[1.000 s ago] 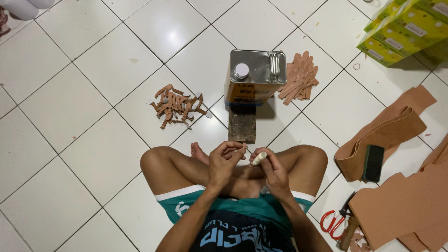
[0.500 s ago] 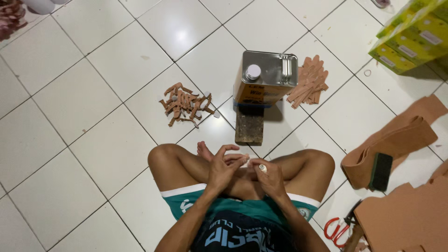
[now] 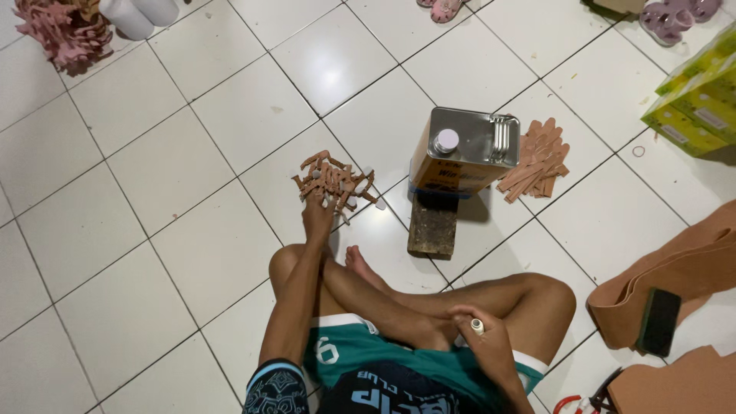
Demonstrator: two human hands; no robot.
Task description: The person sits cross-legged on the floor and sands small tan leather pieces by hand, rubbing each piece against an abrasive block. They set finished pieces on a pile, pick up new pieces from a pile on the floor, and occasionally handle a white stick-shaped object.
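I sit cross-legged on a white tiled floor. My left hand point(image 3: 318, 211) is stretched forward, its fingers down on a heap of small brown leather pieces point(image 3: 335, 180); whether it grips one is hidden. My right hand point(image 3: 477, 333) rests on my right knee, closed around a small white-tipped tube point(image 3: 477, 326). A square metal can point(image 3: 464, 149) with a white cap stands ahead of me, and a dark wooden block point(image 3: 434, 224) lies right in front of it.
A fan of flat brown strips point(image 3: 537, 157) lies right of the can. Rolled brown leather point(image 3: 675, 268) with a black phone point(image 3: 658, 320) on it sits at right. Yellow-green boxes point(image 3: 701, 92) are far right, pink scraps point(image 3: 65, 31) far left, sandals point(image 3: 671, 15) at top.
My hands were together over my lap. The left hand has since reached forward to the heap of pieces, while the right stays at my knee with the tube. The view tilted further forward.
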